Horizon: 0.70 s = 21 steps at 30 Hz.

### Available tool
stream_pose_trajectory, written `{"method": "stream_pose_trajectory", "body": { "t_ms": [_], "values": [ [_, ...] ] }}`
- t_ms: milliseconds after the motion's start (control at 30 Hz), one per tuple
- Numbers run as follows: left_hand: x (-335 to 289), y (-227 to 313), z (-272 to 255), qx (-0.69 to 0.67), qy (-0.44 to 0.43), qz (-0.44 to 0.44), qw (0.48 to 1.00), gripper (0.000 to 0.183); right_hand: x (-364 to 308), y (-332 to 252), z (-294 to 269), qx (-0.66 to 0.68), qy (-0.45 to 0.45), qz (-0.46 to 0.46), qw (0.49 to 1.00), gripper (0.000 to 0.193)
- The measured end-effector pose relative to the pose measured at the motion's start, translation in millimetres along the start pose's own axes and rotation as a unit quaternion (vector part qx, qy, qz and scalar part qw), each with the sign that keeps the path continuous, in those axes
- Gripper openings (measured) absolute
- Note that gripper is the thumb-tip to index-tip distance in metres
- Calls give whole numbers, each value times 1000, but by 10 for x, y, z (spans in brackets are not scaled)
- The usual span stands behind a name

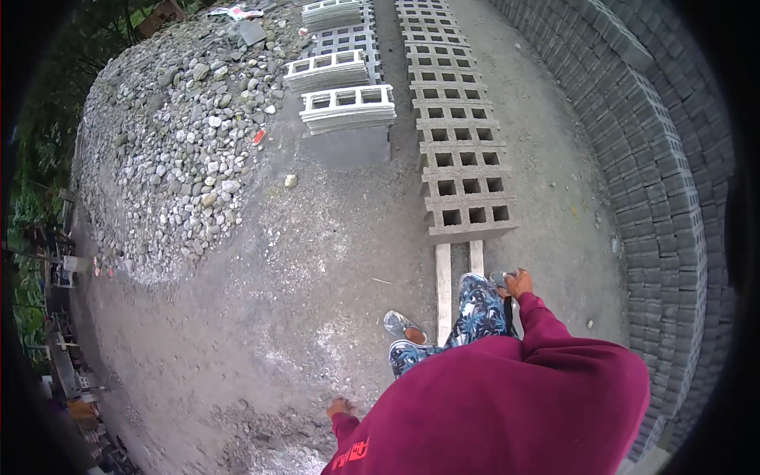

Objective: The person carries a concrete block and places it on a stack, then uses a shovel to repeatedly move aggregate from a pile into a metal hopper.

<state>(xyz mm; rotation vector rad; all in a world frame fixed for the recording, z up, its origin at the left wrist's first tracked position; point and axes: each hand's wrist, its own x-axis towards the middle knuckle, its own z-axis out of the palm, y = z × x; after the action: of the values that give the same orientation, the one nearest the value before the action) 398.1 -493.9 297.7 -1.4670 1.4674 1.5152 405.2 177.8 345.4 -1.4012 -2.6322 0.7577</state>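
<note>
My right hand [518, 283] hangs in front of my right leg, beside my shoe, with its fingers curled. Whether anything is inside them is too small to make out; a dark shape shows just below this hand, against the patterned trousers [478, 309]. Out to the left, low over the grey ground, is my left hand [340, 406], its fingers mostly hidden. Just ahead of my feet ends a long row of grey hollow concrete blocks [473, 229], their openings facing up. Two pale wooden rails [443, 289] stick out from under the nearest block, between my feet.
A large heap of loose stones [186, 150] covers the ground ahead left. Beside the row, pale stacked slabs with square holes [347, 111] stand near a dark flat slab [346, 147]. Tall stacked grey blocks [661, 174] form a wall along the right.
</note>
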Motion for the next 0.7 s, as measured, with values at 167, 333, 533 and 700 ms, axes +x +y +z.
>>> {"method": "stream_pose_trajectory", "body": {
  "t_ms": [167, 333, 533, 700],
  "values": [
    [-161, 149, -971, -127, 139, -14, 982, 27, -274, -1977, 615, 41, -240, -73, 967, 26],
    [-30, 342, -1228, -238, 149, -35, 959, 30, -823, -3335, 1272, 67, -388, -95, 914, 30],
    [606, 989, -1111, -216, 24, -45, 975, 33, -1011, -3394, 2369, -233, -283, -224, 903, 33],
    [1460, 1632, -2186, -105, 253, 20, 962, 23, -1239, -4757, 3249, -464, -431, -544, 551, 32]
  ]
}}
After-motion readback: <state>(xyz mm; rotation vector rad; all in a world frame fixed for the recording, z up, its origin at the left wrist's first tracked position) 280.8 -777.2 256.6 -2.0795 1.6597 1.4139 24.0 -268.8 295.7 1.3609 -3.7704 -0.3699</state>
